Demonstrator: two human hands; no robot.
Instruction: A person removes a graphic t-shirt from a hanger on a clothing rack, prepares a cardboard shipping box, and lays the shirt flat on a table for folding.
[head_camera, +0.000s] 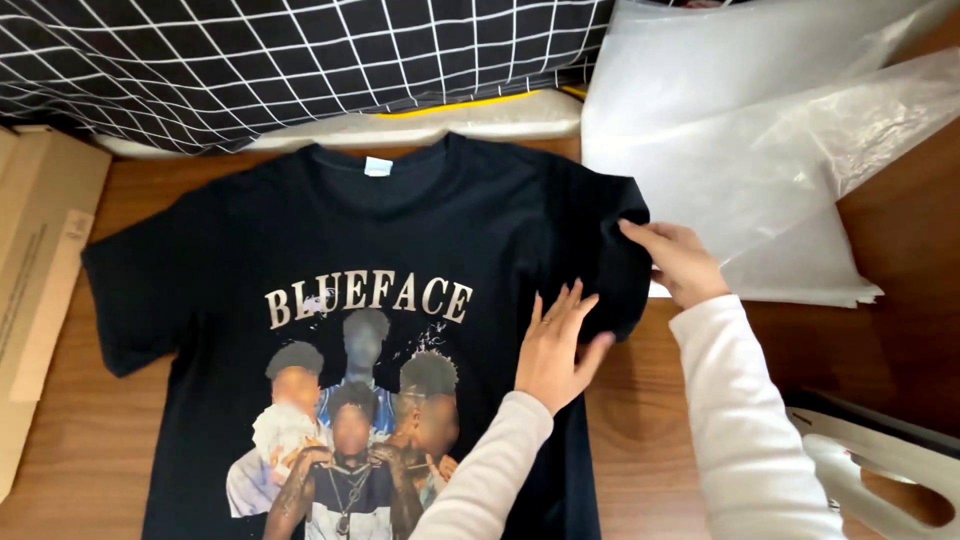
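At centre frame the left hand lies open and flat on the black T-shirt while the right hand pinches its sleeve.

A black T-shirt lies face up on a wooden surface, its printed picture and lettering showing and its collar pointing away from the person. The left hand rests flat on the shirt's body just beside the sleeve on the right of the view. The right hand pinches the edge of that sleeve. Both arms wear white sleeves. Clear plastic bags lie just beyond the right hand. A cardboard box sits at the left edge, and a black-and-white checked cloth lies past the collar.
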